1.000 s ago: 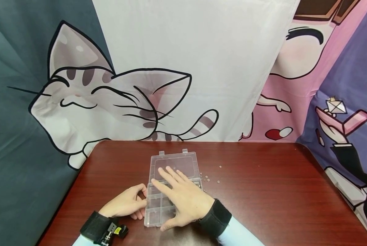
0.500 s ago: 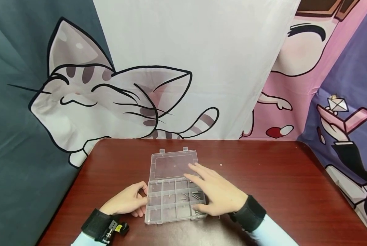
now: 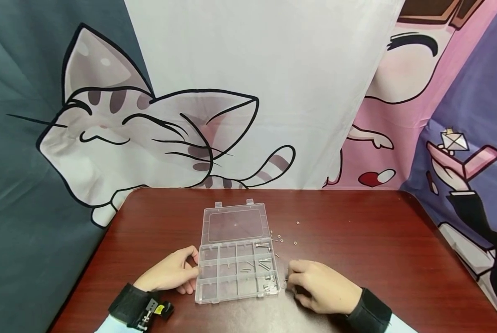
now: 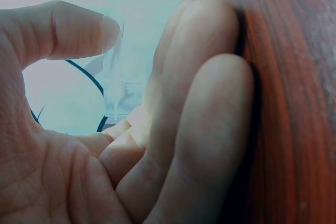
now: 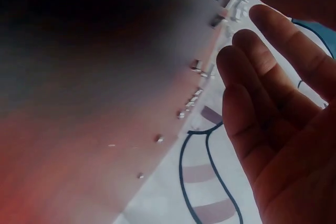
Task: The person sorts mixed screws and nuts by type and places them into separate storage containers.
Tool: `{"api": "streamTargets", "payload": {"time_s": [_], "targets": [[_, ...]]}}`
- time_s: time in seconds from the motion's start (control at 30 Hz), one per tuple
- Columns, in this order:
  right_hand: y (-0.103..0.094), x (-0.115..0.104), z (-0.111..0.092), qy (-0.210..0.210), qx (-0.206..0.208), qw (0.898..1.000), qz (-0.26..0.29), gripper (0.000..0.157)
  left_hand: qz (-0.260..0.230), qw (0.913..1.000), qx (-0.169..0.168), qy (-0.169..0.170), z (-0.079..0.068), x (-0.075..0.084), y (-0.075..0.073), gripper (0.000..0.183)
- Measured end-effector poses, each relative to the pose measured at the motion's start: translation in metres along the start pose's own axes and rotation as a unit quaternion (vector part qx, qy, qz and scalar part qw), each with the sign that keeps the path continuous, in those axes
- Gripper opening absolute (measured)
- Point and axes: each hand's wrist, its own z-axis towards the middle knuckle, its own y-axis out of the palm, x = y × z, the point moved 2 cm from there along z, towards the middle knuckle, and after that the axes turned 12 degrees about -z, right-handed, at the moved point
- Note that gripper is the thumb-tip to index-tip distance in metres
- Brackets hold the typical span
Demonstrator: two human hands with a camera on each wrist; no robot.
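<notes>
1. Head view: the clear, rectangular plastic case with divided compartments lies open on the glossy red-brown table, just below the middle of the frame, its clear, flat plastic lid folded back towards the top. A second ago the right hand was spread over the compartments; half a second ago it was at their right side. Now it is down at the lower right of the frame, beside the case, its fingers bent towards the case's right edge. All compartments are uncovered: thin silver metal screws lie in the right-hand column, with a few more in the column next to it. Small silver ring-shaped pieces are scattered right of the case. The work in hand seems to have moved from over the compartments to the table beside them. The left hand has not shifted from the case's left edge.

2. Left wrist view: the thumb comes in from the left and meets the translucent wall at upper centre; the fingers curve up mid-frame. This hand appears to hold the edge, probably steadying the case.

3. Right wrist view: the fingers, at the right, are loosely bent, thumb and index tips close together. Blurred metal bits show near them; whether any is pinched, I cannot tell.
</notes>
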Motion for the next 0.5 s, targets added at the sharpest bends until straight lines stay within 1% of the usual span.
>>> {"api": "streamTargets", "payload": {"time_s": [0.1,0.23,0.37,0.5], "targets": [[0.0013,-0.0009,-0.0060,-0.001,-0.003,1.000,0.006,0.026,-0.001,1.0000,0.002,0.000,-0.0002,0.0003,0.0002,0.029],[0.0023,-0.0034,-0.0100,-0.003,-0.001,1.000,0.001,0.025,-0.002,1.0000,0.003,0.002,-0.0006,0.0004,0.0007,0.029],[0.0047,-0.0067,-0.0107,0.003,0.004,1.000,-0.016,0.025,-0.002,1.0000,0.004,0.002,-0.0007,0.0003,0.0013,0.029],[0.0086,-0.0088,-0.0079,0.018,0.013,0.999,-0.050,0.029,-0.004,1.0000,0.007,0.000,-0.0003,0.0000,0.0019,0.029]]}}
